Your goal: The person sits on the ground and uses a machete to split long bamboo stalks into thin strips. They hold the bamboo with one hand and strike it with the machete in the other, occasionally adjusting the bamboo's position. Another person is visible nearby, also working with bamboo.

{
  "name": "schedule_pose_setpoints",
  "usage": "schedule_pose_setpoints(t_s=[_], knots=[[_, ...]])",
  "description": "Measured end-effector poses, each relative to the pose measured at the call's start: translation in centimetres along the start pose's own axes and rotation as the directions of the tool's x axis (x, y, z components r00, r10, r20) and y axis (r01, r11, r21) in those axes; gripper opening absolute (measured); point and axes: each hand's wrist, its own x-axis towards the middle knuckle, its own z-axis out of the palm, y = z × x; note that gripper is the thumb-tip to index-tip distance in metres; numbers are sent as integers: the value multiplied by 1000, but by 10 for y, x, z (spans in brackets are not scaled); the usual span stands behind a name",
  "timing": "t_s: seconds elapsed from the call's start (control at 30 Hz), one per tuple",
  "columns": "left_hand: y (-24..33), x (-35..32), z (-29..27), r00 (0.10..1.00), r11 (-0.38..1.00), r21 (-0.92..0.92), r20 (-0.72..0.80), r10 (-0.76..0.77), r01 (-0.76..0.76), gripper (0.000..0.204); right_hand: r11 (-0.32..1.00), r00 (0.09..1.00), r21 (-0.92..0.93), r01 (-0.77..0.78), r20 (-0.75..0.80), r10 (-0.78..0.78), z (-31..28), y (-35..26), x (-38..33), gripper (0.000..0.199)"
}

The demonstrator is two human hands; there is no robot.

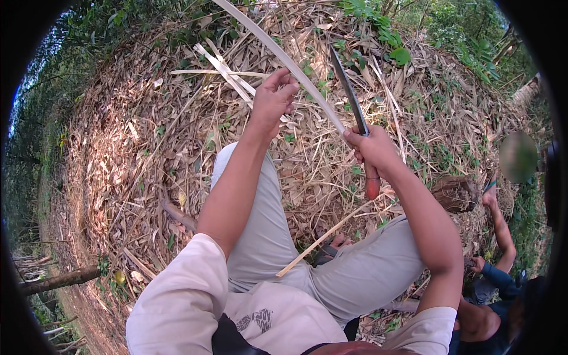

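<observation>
My left hand pinches a long pale bamboo strip that runs from the top of the view down to my right hand. My right hand grips a long dark-bladed knife by its reddish handle, blade pointing up and away, its edge meeting the strip near my fingers. A second thin bamboo sliver lies slanted across my grey-trousered knees. I am seated on the ground.
Dry bamboo leaves and split pale strips cover the ground ahead. A cut stump stands to the right, a fallen pole at lower left. Another person's arm and body sit at the right edge. Green shrubs ring the back.
</observation>
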Motion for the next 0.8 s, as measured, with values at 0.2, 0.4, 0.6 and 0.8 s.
schedule_pose_setpoints(t_s=[0.2,0.4,0.6,0.8], knots=[[2,-3,5,1000,997,77,-7,21,-20,54,996,1000,83,-26,3,25,2,2,1,18],[-12,3,0,986,940,299,11,167,-163,55,994,1000,105,-16,4,16,4,1,2,17],[-6,-3,5,996,978,186,34,88,-92,55,999,1000,46,-8,-16,9,3,0,2,18],[-3,-4,12,993,976,187,67,97,-108,57,1000,1000,-15,-7,-15,7,-2,7,9,20]])
